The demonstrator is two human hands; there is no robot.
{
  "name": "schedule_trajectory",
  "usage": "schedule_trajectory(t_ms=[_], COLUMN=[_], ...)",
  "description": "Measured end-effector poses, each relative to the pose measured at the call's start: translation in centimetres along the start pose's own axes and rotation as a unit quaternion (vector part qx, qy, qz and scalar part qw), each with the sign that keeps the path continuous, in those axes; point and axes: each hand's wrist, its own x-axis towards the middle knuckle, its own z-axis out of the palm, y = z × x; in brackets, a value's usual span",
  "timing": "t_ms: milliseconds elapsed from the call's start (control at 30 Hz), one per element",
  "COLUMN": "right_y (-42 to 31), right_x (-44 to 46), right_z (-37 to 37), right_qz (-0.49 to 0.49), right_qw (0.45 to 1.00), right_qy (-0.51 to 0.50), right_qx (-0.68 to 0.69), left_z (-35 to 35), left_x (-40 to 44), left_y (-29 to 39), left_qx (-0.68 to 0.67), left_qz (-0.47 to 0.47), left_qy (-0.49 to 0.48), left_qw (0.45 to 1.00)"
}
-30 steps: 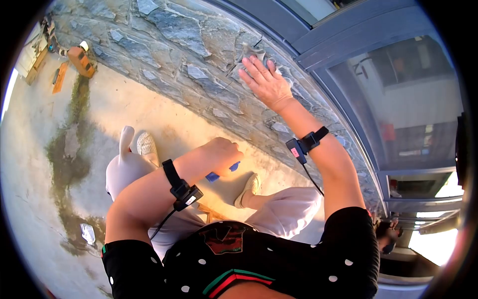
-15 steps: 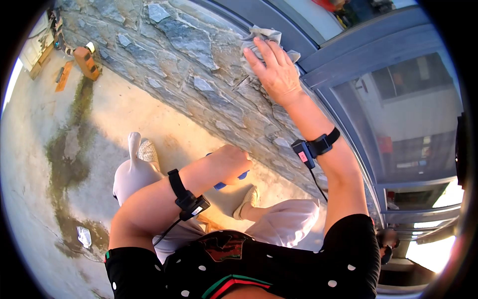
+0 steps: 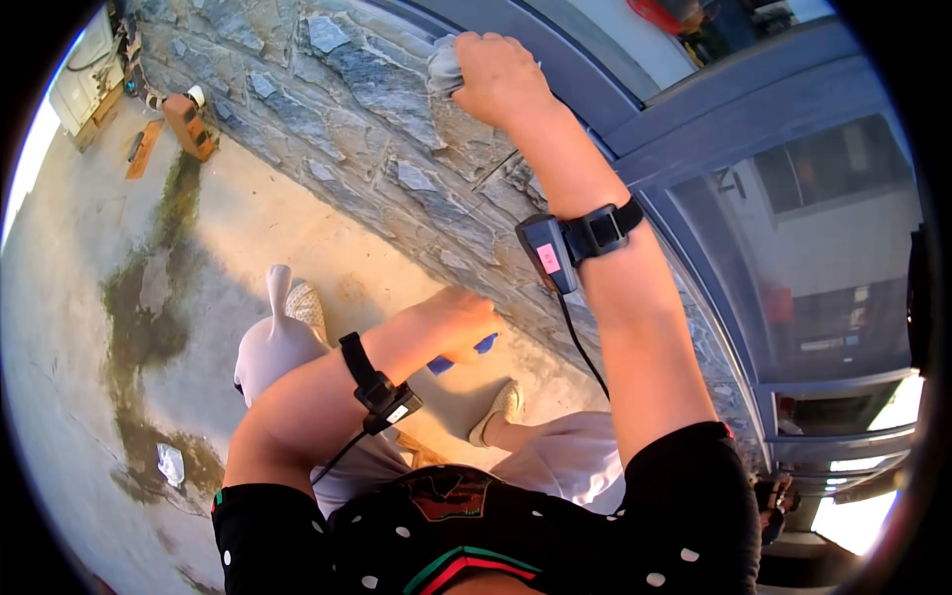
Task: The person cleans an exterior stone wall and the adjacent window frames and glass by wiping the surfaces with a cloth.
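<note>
My right hand (image 3: 501,77) is closed around a grey cloth (image 3: 445,65) at the top of the stone wall (image 3: 392,99), beside the blue-grey window frame (image 3: 595,74). Part of the cloth sticks out to the left of my fingers. Lower down, near the foot of the wall, my left hand (image 3: 461,319) is curled round a blue object (image 3: 485,343). Only bits of that blue thing show past the fingers, so its shape is hidden. Both wrists carry black straps with small boxes and cables.
Glass panes (image 3: 793,238) run down the right side. On the concrete floor (image 3: 238,228) lie a crumpled white scrap (image 3: 171,463), an orange-brown block (image 3: 188,127) and a flat wooden piece (image 3: 145,149). A person (image 3: 776,506) shows small at the lower right.
My right hand has moved up and left along the wall top with the cloth, its fingers going from spread flat to curled round it. My left hand has shifted slightly right and down.
</note>
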Motion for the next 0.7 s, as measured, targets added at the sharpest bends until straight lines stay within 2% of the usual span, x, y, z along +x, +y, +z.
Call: schedule_trajectory(t_ms=[100,167,300,367,467,500,567,633,700], right_y=[2.7,3.8,5.0,4.5,2.0,0.8,-1.1,-3.2,-4.7], right_x=[-4.2,-7.3,-9.7,-9.2,-5.6,-3.6,0.3,3.6,7.6], right_z=[-2.4,-4.1,-4.1,-3.8,-2.6,-2.4,-2.0,-1.5,1.5], right_qz=[0.055,0.098,0.114,0.079,0.065,0.076,0.057,0.026,-0.006], right_qw=[0.995,0.989,0.988,0.993,0.992,0.993,0.992,0.994,1.000], right_qy=[-0.085,-0.104,-0.087,-0.052,-0.042,-0.076,-0.102,-0.090,-0.021], right_qx=[0.012,0.027,0.055,0.077,0.097,0.047,0.039,0.060,0.018], left_z=[-0.2,-0.5,-1.0,-0.6,-0.3,-0.6,-0.7,-0.4,-0.7], left_x=[0.1,0.0,-0.3,-0.4,-0.5,-0.6,-0.5,0.0,0.1], left_y=[0.1,0.3,1.1,1.1,0.9,0.9,0.9,1.0,1.2], left_qx=[-0.003,0.001,0.042,0.038,0.034,0.025,0.016,0.017,0.014], left_qz=[-0.005,-0.006,-0.007,-0.004,-0.001,0.001,0.000,-0.010,-0.019], left_qy=[-0.012,-0.006,-0.038,-0.044,-0.036,-0.034,-0.033,-0.062,-0.068], left_qw=[1.000,1.000,0.998,0.998,0.999,0.999,0.999,0.998,0.997])
